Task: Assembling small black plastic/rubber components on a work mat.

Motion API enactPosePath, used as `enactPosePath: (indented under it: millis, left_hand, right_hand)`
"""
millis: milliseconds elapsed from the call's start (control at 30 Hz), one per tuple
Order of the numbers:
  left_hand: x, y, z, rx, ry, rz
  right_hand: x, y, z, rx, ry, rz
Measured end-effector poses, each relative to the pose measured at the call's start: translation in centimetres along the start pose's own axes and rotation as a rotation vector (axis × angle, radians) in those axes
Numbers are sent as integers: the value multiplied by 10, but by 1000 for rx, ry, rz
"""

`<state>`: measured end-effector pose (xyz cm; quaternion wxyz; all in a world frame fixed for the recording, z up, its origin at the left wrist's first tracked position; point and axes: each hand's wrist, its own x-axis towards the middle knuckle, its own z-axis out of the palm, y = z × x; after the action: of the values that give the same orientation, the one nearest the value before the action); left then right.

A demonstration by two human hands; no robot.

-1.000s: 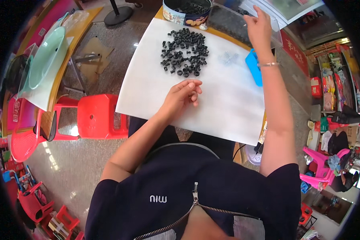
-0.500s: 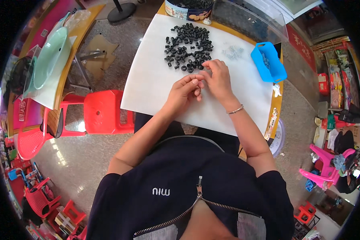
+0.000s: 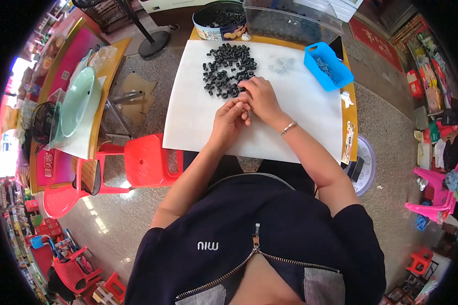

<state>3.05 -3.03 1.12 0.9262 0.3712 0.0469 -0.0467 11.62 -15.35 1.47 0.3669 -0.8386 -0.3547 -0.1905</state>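
Note:
Small black knob-like parts (image 3: 229, 66) lie loosely heaped on a white sheet (image 3: 300, 122) covering the table. At the near right edge of this heap, my right hand (image 3: 262, 101) has its thumb and forefinger bent around one small black part. Just nearer to me and to the left, my left hand (image 3: 230, 122) is closed in a pinch, its fingertips next to the right hand's. Whatever the left fingers hold is too small or hidden to make out. Small clear or silvery pieces (image 3: 281, 65) are scattered on the sheet to the right of the heap.
A blue plastic basket (image 3: 343, 81) with small silvery pieces stands at the right. Behind the sheet are a round tin (image 3: 208, 34) of black parts and a clear bin (image 3: 295, 25). A red stool (image 3: 146, 160) is left of the table; crumpled white tissue (image 3: 346, 99) lies at the right edge.
The whole view has shifted and tilted. My right thumb and forefinger have moved to the heap's edge and bent around a black part; the left hand keeps its pinch.

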Motion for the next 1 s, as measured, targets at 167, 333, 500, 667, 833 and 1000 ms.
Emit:
enactPosePath:
  millis: [167, 333, 500, 667, 833, 1000]
  left_hand:
    - [1, -2, 1, 67, 12, 27]
    - [-1, -2, 4, 57, 91, 48]
    - [3, 2, 1, 135, 10, -54]
    - [5, 1, 0, 224, -76, -112]
    - [1, 2, 3, 267, -61, -91]
    - [2, 0, -1, 243, -71, -66]
  right_hand:
    - [-4, 10, -1, 89, 21, 61]
    - [-20, -13, -20, 437, 56, 347]
    - [-42, -50, -32, 634, 46, 429]
    - [-55, -45, -32, 321, 77, 295]
    - [-58, -33, -44, 289, 91, 285]
    - [-48, 32, -62, -25, 162, 339]
